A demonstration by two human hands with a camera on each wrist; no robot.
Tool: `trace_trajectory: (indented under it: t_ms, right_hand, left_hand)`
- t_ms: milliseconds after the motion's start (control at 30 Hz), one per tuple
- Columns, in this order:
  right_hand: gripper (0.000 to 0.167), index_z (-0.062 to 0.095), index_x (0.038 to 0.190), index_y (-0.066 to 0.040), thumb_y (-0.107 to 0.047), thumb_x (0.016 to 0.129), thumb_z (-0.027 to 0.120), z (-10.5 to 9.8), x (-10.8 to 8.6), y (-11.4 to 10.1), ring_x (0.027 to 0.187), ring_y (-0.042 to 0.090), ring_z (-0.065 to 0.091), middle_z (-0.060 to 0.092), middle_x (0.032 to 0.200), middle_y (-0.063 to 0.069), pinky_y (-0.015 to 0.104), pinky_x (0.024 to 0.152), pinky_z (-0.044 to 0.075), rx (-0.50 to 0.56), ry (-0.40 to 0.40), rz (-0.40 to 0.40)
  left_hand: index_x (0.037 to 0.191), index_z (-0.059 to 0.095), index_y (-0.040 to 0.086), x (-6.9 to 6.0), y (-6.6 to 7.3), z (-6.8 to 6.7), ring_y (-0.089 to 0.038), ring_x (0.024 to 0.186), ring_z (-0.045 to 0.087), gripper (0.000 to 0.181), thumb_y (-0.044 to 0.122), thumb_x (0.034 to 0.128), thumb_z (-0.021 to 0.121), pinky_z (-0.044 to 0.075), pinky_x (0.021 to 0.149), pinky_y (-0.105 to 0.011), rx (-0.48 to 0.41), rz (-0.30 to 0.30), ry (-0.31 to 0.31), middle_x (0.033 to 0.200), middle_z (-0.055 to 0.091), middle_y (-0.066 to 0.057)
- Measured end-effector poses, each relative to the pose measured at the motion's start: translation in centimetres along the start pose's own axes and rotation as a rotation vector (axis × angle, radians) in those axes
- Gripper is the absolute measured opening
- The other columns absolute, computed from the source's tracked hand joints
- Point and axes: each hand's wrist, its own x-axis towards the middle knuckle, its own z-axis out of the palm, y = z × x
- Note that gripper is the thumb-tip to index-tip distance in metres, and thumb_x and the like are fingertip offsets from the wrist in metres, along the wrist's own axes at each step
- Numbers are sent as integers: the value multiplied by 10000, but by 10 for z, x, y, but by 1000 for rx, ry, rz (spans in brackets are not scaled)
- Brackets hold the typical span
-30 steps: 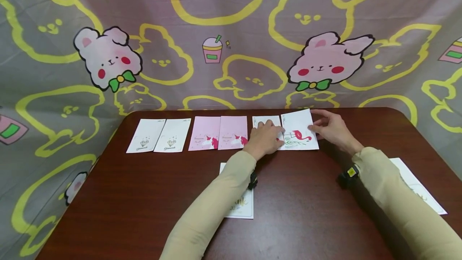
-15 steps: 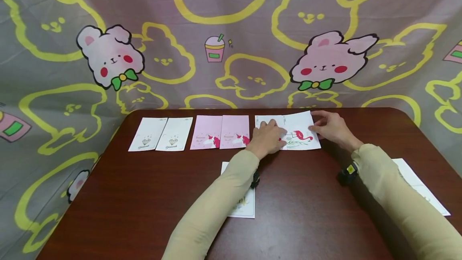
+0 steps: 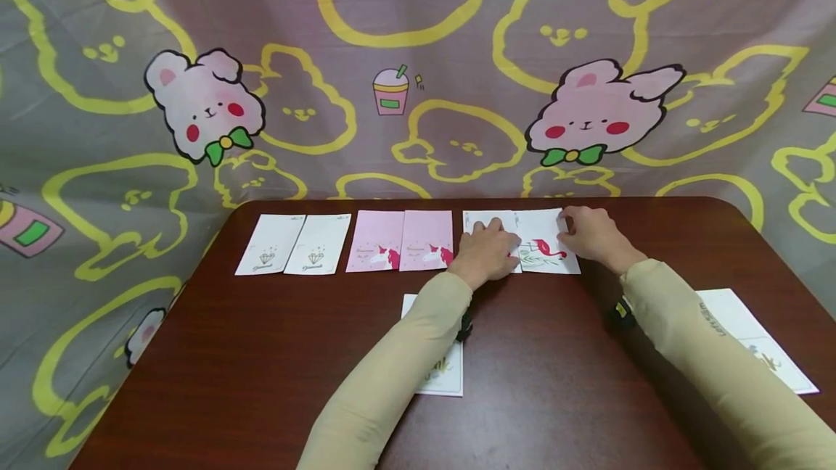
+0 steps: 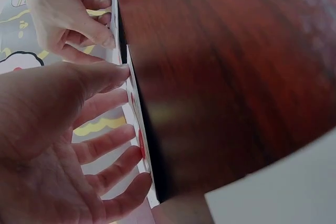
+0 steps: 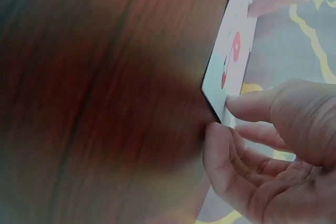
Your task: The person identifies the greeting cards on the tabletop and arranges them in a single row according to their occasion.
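Two white flamingo cards stand side by side at the table's back right in the head view. My left hand (image 3: 485, 252) rests its spread fingertips on the left flamingo card (image 3: 472, 217), covering most of its picture. At the outer edge of the right flamingo card (image 3: 547, 241), my right hand (image 3: 593, 236) pinches that edge between thumb and fingers. The right wrist view has the thumb (image 5: 249, 103) on the card's face and a bent finger at its rim. Both cards lie flat, their inner edges meeting.
To the left along the dark wooden table (image 3: 261, 376) lie two pink unicorn cards (image 3: 377, 238) and two white diamond cards (image 3: 261, 241). A white card with gold lettering (image 3: 447, 376) is partly under my left forearm; another white card (image 3: 777, 354) lies beyond my right sleeve. Patterned cloth (image 3: 392, 151) hangs behind.
The right flamingo card's raised outer top corner has come down, and the card now lies level beside the left one. My right hand has lowered with it; the left hand stays in place.
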Motion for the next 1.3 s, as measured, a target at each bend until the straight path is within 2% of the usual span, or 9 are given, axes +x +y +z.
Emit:
trace_trajectory:
  t_ms: [200,433,833,1100,1300]
  right_hand:
    - [458,584,1291,115,-154,938,698,0,-2,2,851,342,600,676,1039,272,471,759,538,-34,-2,-9]
    - [627,470,1413,104,-264,955,690,-3,-7,1,966,392,589,629,1164,315,526,860,564,-10,-65,30]
    - [696,432,1452,87,-286,935,711,-4,-12,0,897,361,601,618,1120,314,440,754,562,-11,-75,31]
    - [727,393,1489,67,-295,943,709,-4,-15,-1,998,407,583,593,1205,336,556,895,549,6,-100,38]
    - [747,393,1495,57,-312,935,723,-7,-18,-2,1016,417,588,591,1223,339,571,907,552,10,-106,23]
  left_hand:
    - [1374,625,341,0,0,0,-256,1205,504,364,397,1015,593,482,984,-432,-7,-19,0,1342,539,-7]
    - [1430,576,331,0,0,0,-258,1227,497,427,401,1010,590,476,1000,-433,2,-24,-3,1367,530,-26]
    - [1435,565,321,1,1,3,-256,1242,492,432,398,1011,593,463,1015,-441,-12,-22,11,1364,531,-37]
    - [1438,557,305,-1,1,3,-262,1231,496,439,382,1008,595,465,998,-453,-25,-23,20,1348,534,-48]
    - [1459,536,289,-1,0,1,-270,1263,487,461,374,1008,589,472,1005,-472,-58,-15,48,1384,515,-59]
